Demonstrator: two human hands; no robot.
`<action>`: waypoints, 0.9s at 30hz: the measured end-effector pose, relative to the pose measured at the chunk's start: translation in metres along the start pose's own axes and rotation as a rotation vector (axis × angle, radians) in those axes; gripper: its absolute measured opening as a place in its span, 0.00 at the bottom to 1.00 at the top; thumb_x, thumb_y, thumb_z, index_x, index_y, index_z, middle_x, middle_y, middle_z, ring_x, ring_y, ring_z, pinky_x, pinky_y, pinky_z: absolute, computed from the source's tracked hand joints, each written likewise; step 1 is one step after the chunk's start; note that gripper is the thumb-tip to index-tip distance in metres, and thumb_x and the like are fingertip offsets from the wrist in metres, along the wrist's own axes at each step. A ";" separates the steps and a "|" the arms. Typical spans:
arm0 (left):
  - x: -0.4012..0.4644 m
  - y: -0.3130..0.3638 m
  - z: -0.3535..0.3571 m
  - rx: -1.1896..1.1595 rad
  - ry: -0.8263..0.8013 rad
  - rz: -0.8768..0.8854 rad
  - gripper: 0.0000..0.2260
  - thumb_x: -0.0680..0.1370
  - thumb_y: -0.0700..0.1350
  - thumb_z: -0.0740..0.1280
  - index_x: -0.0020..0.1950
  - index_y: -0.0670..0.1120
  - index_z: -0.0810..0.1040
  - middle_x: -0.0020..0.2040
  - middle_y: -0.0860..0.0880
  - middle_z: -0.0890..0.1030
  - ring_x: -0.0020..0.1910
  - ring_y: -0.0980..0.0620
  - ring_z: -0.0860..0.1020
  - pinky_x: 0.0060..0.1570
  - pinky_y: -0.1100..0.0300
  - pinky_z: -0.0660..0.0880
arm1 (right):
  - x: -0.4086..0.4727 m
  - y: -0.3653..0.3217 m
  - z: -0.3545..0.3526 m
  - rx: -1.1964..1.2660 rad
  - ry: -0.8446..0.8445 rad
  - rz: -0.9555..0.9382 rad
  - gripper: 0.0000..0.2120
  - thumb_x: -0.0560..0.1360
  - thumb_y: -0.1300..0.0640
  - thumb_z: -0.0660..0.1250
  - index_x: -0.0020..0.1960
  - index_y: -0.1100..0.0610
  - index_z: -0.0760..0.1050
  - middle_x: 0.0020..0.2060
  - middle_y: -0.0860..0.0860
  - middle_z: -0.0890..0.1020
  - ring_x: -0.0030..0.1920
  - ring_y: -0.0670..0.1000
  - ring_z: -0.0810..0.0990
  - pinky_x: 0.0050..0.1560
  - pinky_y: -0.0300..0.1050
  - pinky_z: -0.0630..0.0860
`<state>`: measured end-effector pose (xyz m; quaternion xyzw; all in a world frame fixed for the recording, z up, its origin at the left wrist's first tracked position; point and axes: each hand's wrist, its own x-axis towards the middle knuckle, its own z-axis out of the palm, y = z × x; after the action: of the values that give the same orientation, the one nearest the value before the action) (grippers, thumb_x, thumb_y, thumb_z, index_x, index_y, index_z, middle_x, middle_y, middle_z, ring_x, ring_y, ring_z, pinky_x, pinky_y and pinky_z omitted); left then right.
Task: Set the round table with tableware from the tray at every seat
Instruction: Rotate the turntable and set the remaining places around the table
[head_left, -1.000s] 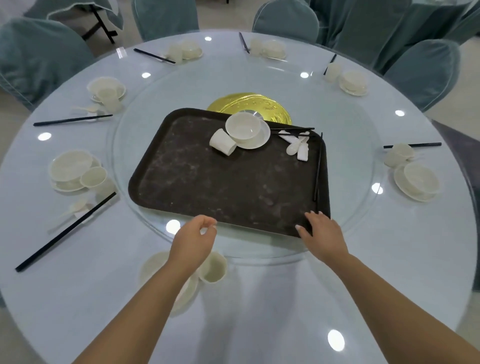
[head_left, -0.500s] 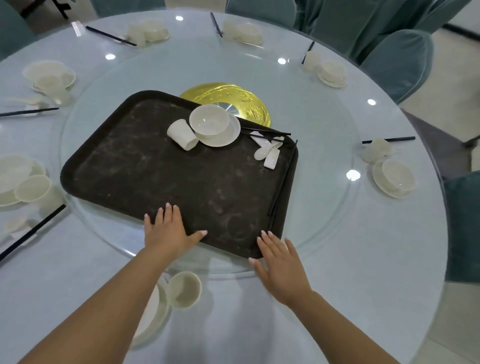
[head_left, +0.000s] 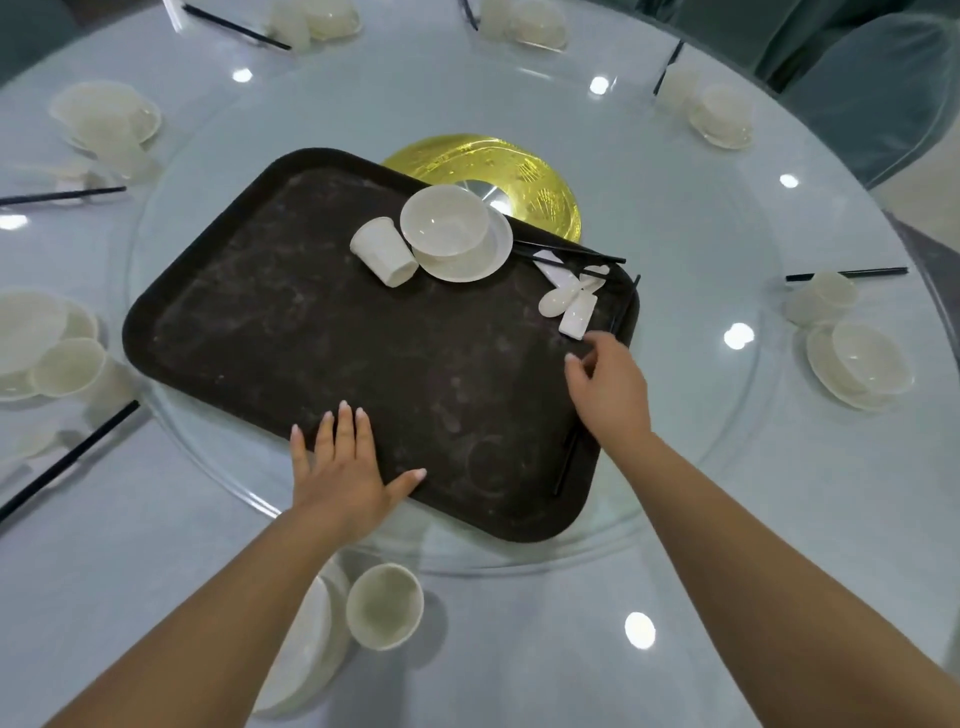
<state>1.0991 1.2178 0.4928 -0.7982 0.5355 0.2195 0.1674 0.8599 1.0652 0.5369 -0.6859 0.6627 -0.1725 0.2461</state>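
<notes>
1. Head view: a dark brown tray (head_left: 322, 332) lies on the glass turntable (head_left: 701, 234) in the middle of the round table (head_left: 519, 665), turned at an angle, its far corner overlapping a gold disc (head_left: 498, 166) at the centre.
2. The left hand (head_left: 340, 475) rests flat on the near edge of the tray, fingers straight and spread, thumb out to the side, holding nothing.
3. The right hand (head_left: 610, 387) is over the right part of the tray with its fingers loosely bent and the tips close together; whether they pinch anything cannot be told. It sits just beside a white chopstick rest (head_left: 577, 319).
4. Left on the tray: a bowl (head_left: 444, 221) standing on a saucer (head_left: 480, 260), a cup (head_left: 384, 252) tipped on its side touching them, a white spoon (head_left: 558, 299) next to the rest, and black chopsticks (head_left: 569, 254) near the far right corner, with another pair along the right edge.
5. At the near seat, a small cup (head_left: 384, 605) stands beside a plate (head_left: 304, 644) partly hidden by the left forearm.
6. Other seats round the table already carry pale bowls, cups and black chopsticks, for example a bowl set (head_left: 862, 366) on the right and another (head_left: 49, 343) on the left.
7. Teal chair covers (head_left: 872, 78) show at the far right.
</notes>
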 end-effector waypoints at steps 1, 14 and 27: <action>-0.001 0.001 0.000 0.003 0.003 -0.001 0.49 0.68 0.76 0.37 0.79 0.44 0.36 0.80 0.45 0.39 0.79 0.45 0.39 0.72 0.40 0.34 | 0.014 -0.005 0.002 -0.002 -0.013 0.027 0.19 0.79 0.53 0.63 0.67 0.59 0.70 0.54 0.57 0.78 0.49 0.55 0.77 0.52 0.48 0.73; -0.006 0.006 -0.005 0.027 -0.009 -0.021 0.49 0.66 0.75 0.35 0.78 0.45 0.35 0.80 0.45 0.38 0.78 0.44 0.38 0.72 0.40 0.34 | 0.082 -0.017 0.027 0.256 0.004 0.492 0.17 0.76 0.61 0.65 0.60 0.62 0.63 0.50 0.59 0.78 0.28 0.52 0.77 0.23 0.42 0.68; -0.005 0.002 -0.009 -0.032 -0.007 0.010 0.47 0.72 0.75 0.42 0.79 0.45 0.38 0.80 0.45 0.40 0.79 0.45 0.39 0.72 0.41 0.32 | -0.058 -0.019 -0.002 0.738 -0.091 0.539 0.08 0.76 0.66 0.61 0.54 0.59 0.70 0.34 0.57 0.78 0.22 0.49 0.70 0.18 0.38 0.61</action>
<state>1.0973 1.2160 0.5032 -0.7972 0.5353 0.2319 0.1555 0.8711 1.1226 0.5549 -0.3624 0.7004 -0.2965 0.5388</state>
